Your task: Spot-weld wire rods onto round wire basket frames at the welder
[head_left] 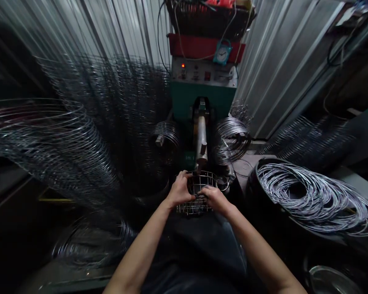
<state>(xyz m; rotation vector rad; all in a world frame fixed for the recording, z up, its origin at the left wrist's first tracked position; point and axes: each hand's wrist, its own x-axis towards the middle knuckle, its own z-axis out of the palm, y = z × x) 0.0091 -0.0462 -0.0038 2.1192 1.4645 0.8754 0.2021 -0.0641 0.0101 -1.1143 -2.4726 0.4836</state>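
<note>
A small wire-mesh basket (197, 204) sits in my lap, tilted, with its open top towards the machine. My left hand (179, 190) grips its upper left rim, fingers curled over the wires. My right hand (215, 199) is closed on the wires at the basket's middle, over its mouth. The fingers of both hands hide part of the rim. A short bright wire end seems to lie between my hands, though it is too small to be sure.
A green spot-welding machine (202, 102) with a control panel and a small blue clock (222, 53) stands straight ahead. Coils of wire hang beside it. A black tub of wire hoops (313, 200) is on the right, large wire stacks (49, 143) on the left, and a metal bowl (331, 281) lower right.
</note>
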